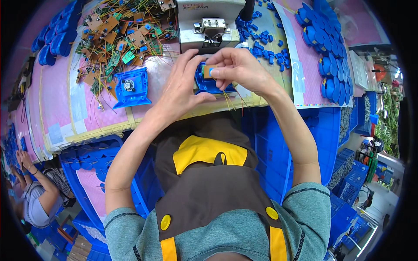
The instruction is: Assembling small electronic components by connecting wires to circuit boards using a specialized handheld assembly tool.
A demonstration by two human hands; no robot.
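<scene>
At upper centre of the frame, the right hand (244,71) pinches the small circuit board (207,73) at its right side, over a blue plastic housing (206,87). The left hand (179,81) curves around the housing's left end, thumb apart; its grip I cannot tell. The board looks light, stiff and fragile, best held by its edges, sparing the thin wires (228,101).

Bright, even light covers the desk (65,102), leaving only soft shadows; small highlights glint on the metal bracket (213,23). The left hand (179,82) and right hand (244,71) look reasonably sharp. The fisheye view bows the desk's front edge and darkens to black at the rim, near which the plants (389,119) look soft.
</scene>
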